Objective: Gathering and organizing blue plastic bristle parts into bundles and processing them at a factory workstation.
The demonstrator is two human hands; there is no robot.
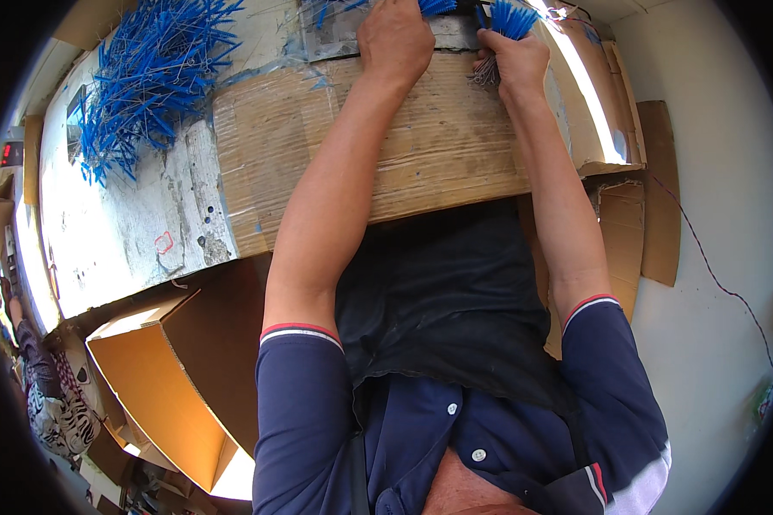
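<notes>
My right hand (517, 62) is closed round a bunch of small blue wire brushes (513, 21). Their blue bristles point up past my thumb, and the thin metal wire stems (486, 72) stick out below my fingers. To its left, at the top edge of the picture, my left hand (397, 41) is curled with the back of the hand up. Its fingertips are mostly hidden. More blue bristles (438, 7) show right beside its fingers; whether it grips them is not visible. Both hands are over the far side of a cardboard sheet (438, 129) on the worktable.
A big loose heap of blue wire brushes (159, 77) lies on the worn white tabletop (137, 223) at the left. An open cardboard box (159, 369) stands below the table edge. Cardboard panels (659, 189) and a thin cable (704, 249) are by the right wall. Another person's patterned clothing (56, 403) shows far left.
</notes>
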